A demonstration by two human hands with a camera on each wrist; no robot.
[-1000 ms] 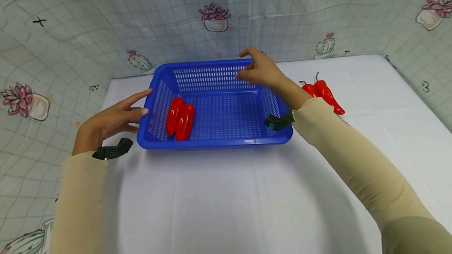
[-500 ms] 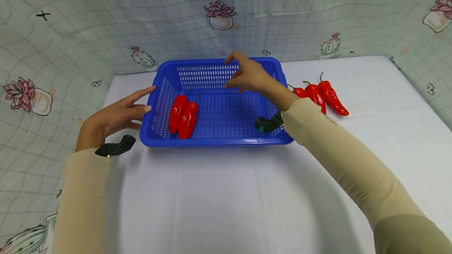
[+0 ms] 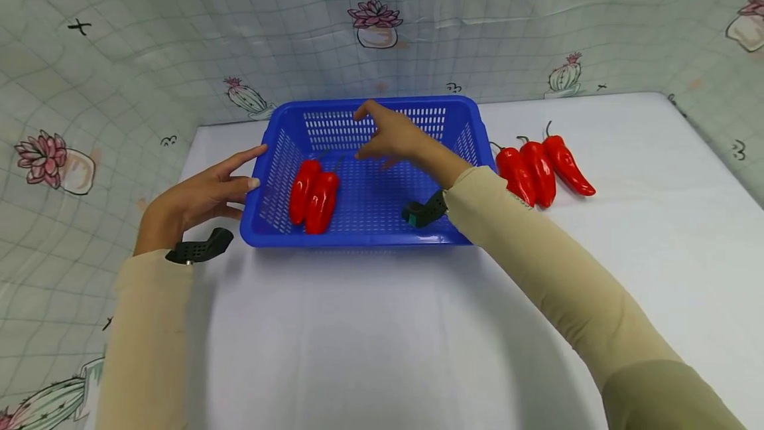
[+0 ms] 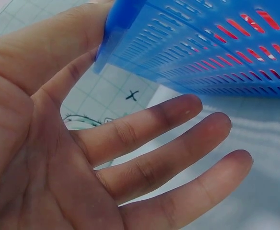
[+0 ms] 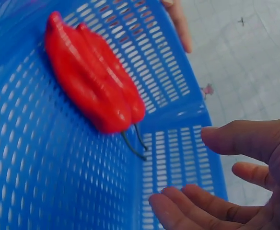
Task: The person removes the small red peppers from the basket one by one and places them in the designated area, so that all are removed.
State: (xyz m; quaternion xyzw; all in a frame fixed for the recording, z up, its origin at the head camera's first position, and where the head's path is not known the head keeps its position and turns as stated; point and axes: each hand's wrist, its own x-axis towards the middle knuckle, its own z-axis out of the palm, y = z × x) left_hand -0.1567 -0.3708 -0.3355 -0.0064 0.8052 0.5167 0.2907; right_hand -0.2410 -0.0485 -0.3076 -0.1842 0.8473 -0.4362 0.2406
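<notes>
A blue plastic basket (image 3: 364, 240) with slotted walls stands on the table. Two glossy red peppers (image 3: 321, 203) lie side by side at its left end, dark stems toward the back wall. My left hand (image 3: 193, 201) touches the left rim with thumb and index fingertips, while its other fingers (image 4: 149, 167) stretch out below the rim, beside the wall. Over the basket's middle hovers my right hand (image 3: 394, 135), thumb and fingers spread apart with nothing between them. In the right wrist view the red peppers (image 5: 89, 76) lie beyond the right fingertips.
Right of the basket, three more red peppers (image 3: 540, 172) lie on the white tabletop (image 3: 382, 337), the right forearm (image 3: 537, 264) passing in front of them. Behind stands a grid-patterned cloth wall (image 3: 418, 32) close to the basket's back rim.
My right hand has moved left and a little toward me, from the basket's back right to over its middle. The peppers on the right came into fuller view. My left hand stays at the rim.
</notes>
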